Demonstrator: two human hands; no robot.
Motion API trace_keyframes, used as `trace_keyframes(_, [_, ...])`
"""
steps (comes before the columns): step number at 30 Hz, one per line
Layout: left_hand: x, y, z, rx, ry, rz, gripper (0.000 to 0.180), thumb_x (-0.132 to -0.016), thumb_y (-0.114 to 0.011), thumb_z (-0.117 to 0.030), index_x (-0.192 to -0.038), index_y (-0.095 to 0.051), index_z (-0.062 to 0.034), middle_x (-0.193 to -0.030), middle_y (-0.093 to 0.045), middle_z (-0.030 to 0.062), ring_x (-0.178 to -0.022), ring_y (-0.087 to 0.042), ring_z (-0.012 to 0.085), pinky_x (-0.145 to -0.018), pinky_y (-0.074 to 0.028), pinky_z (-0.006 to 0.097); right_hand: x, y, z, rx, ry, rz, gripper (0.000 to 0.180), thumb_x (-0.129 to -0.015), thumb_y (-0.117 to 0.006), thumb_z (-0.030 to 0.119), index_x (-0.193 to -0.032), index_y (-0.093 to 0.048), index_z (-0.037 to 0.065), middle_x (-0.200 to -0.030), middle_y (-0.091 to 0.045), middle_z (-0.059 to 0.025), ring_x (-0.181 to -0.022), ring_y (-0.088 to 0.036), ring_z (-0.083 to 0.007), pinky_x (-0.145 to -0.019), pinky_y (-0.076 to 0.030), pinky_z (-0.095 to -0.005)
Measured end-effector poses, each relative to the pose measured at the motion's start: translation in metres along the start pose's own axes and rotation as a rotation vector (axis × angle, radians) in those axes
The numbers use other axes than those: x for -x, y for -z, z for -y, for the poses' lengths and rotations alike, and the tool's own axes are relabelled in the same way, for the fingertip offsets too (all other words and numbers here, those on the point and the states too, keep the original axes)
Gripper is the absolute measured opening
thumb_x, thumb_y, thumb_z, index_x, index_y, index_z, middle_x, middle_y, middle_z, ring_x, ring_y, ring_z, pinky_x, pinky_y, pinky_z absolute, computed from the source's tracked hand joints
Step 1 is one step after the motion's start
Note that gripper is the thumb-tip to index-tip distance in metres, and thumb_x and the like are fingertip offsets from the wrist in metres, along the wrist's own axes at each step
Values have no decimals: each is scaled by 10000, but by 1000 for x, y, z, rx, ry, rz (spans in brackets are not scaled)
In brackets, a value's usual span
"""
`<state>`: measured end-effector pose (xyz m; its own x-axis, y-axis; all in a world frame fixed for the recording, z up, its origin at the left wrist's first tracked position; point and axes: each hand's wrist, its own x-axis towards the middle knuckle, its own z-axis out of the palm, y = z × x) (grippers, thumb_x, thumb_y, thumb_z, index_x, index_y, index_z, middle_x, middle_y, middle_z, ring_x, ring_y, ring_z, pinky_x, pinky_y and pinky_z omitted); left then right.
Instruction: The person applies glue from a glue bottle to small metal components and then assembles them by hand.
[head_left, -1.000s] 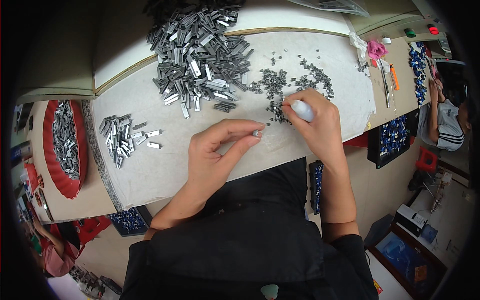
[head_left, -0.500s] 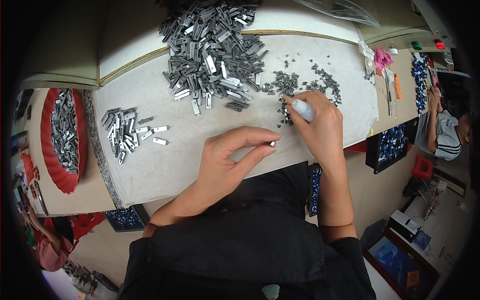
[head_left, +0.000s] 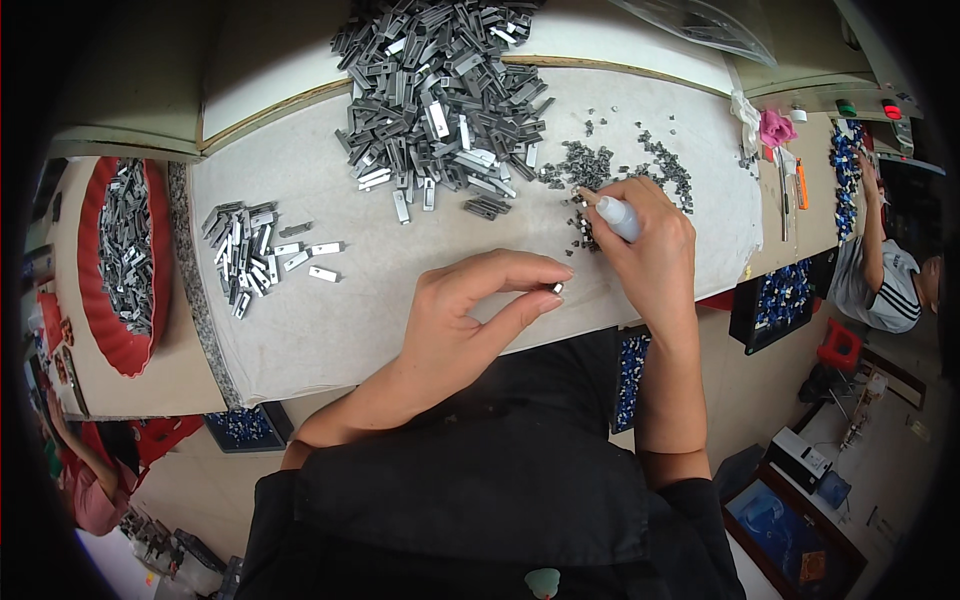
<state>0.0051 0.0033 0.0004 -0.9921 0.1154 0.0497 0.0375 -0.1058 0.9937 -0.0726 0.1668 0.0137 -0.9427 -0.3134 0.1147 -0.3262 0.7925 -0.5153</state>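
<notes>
My left hand (head_left: 465, 310) pinches a small metal piece (head_left: 557, 287) between thumb and fingertips, just above the near part of the white-covered table; most of the piece is hidden by the fingers. My right hand (head_left: 657, 240) is closed round a small translucent squeeze bottle (head_left: 618, 217). Its tip points away to the left, at the near edge of a scatter of tiny dark grey parts (head_left: 588, 160). Whether the tip touches any of them I cannot tell.
Beyond my hands rises a large heap of grey metal pieces (head_left: 430, 90). A smaller group of similar pieces (head_left: 255, 250) lies at left, past it a red basin (head_left: 100, 330) full of them. An orange-handled tool (head_left: 801, 185) lies at right. Other people work on both sides.
The whole view has shifted slightly, so the table items appear a little further right. Both hands keep their grips and almost the same pose.
</notes>
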Motion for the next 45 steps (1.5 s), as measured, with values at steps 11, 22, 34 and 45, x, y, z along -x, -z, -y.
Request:
trace_keyframes(11, [-1,-1,2,-6,-3,-10,174,-748,-549,79,-913,-585,34,-914,-607,123,-831,-588,158,-747,-466,253,-2,-2,0,-22,9,2,179,-613,-634,24,-778,-564,20,-737,-556,-103,-642,-560,-277,-566,-436,-337])
trace_keyframes(22, [-1,-1,3,417,121,3,178,-773,-560,27,-950,-562,7,-1171,-478,151,-1074,-471,168,-905,-385,284,16,-15,13,-426,59,-150,176,-604,-643,-18,-751,-553,22,-696,-564,-72,-624,-564,-179,-572,-440,-265])
trace_keyframes(34, [-2,-1,4,410,102,-27,173,-774,-562,23,-945,-552,2,-1161,-482,147,-1066,-475,177,-910,-372,294,24,-31,18,-586,19,-293,132,-669,-626,-54,-778,-582,6,-739,-594,-80,-652,-564,-151,-587,-438,-237])
trace_keyframes(45, [1,6,9,404,-188,-300,174,-778,-538,50,-949,-510,31,-957,-563,136,-885,-548,180,-817,-419,294,-5,-13,0,-303,27,-70,93,-690,-608,-4,-780,-585,5,-725,-578,-66,-644,-543,-152,-612,-418,-243])
